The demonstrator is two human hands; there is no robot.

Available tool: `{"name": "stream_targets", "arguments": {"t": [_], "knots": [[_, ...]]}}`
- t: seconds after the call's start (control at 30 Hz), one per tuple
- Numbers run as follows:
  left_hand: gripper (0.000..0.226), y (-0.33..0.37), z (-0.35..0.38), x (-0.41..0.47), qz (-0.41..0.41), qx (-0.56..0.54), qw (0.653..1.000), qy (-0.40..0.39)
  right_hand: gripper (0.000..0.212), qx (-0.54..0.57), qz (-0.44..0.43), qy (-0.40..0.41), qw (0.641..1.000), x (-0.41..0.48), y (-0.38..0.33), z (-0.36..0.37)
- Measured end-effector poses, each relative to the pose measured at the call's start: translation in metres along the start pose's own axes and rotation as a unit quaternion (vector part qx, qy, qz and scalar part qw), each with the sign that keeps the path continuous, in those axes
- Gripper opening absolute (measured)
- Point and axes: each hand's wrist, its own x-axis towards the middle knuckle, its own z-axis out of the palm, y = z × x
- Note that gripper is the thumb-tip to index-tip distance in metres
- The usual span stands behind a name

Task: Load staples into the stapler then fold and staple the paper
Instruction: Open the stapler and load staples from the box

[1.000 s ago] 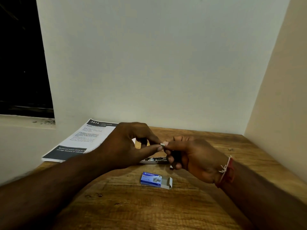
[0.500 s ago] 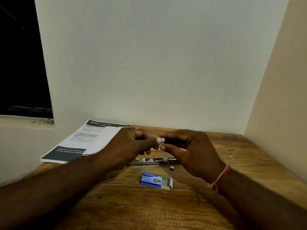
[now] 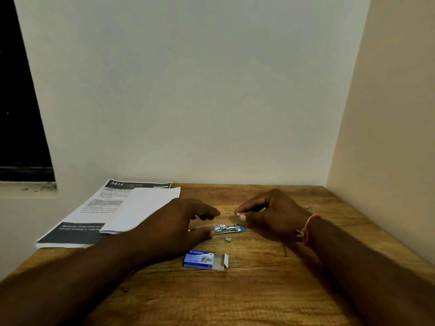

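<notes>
Nearest to me on the wooden table [image 3: 247, 297] lies a small blue staple box [image 3: 204, 260], on its side with its end flap open toward the right; the inside shows only pale card, and I cannot tell whether any staples remain in it. Just beyond the box a small grey block of staples [image 3: 228, 239] lies loose on the wood. A little farther on rests the stapler [image 3: 227, 228], a small metal one with blue parts, lying flat and opened out so its metal track shows. My left hand [image 3: 179, 228] reaches in from the left, palm down, with the thumb tip touching the stapler's left end and the other fingers loosely spread above it, gripping nothing. My right hand [image 3: 270, 214] hovers just beyond and to the right of the stapler, thumb and forefinger pinched narrowly on a small pale strip of staples [image 3: 237, 213]. A red and white thread band [image 3: 308, 229] circles my right wrist. Farther back on the left lies the paper [image 3: 98, 215], a printed sheet with dark header bands, hanging partly over the table's left edge, with a plain white sheet [image 3: 141, 208] lying across it. Behind everything stand a pale wall and a dark window [image 3: 21, 114] at far left.
</notes>
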Motion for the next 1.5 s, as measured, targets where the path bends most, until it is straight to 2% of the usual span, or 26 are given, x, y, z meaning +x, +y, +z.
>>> {"name": "stream_targets", "arguments": {"t": [0.07,0.23,0.37,0.47,0.67,0.9,1.2,1.5], "knots": [[0.049,0.002,0.003,0.007,0.007,0.030,0.999,-0.041,0.017,0.013,0.017,-0.023,1.000,0.000,0.007,-0.002],[0.045,0.006,0.002,0.023,0.042,0.059,0.995,-0.074,0.018,-0.015,0.014,-0.068,0.997,0.003,0.012,-0.006],[0.044,0.010,-0.007,0.036,0.077,0.089,0.982,-0.144,0.019,-0.021,0.012,-0.076,0.997,0.004,0.014,-0.005],[0.045,0.012,-0.008,0.043,0.117,0.089,0.976,-0.162,0.018,-0.026,0.018,-0.080,0.996,0.004,0.015,-0.002],[0.043,0.006,0.007,0.043,0.190,0.068,0.971,-0.125,0.016,-0.015,0.015,-0.085,0.996,0.004,0.015,-0.004],[0.039,-0.001,0.012,0.043,0.181,0.033,0.977,-0.103,0.017,-0.015,0.015,-0.081,0.997,0.005,0.017,-0.002],[0.009,0.006,0.013,0.040,0.202,0.039,0.975,-0.086,0.013,-0.030,0.004,-0.085,0.996,0.006,0.019,-0.002],[0.024,0.006,0.013,0.033,0.204,0.008,0.978,-0.034,0.012,-0.042,0.002,-0.088,0.995,0.006,0.020,-0.001]]}}
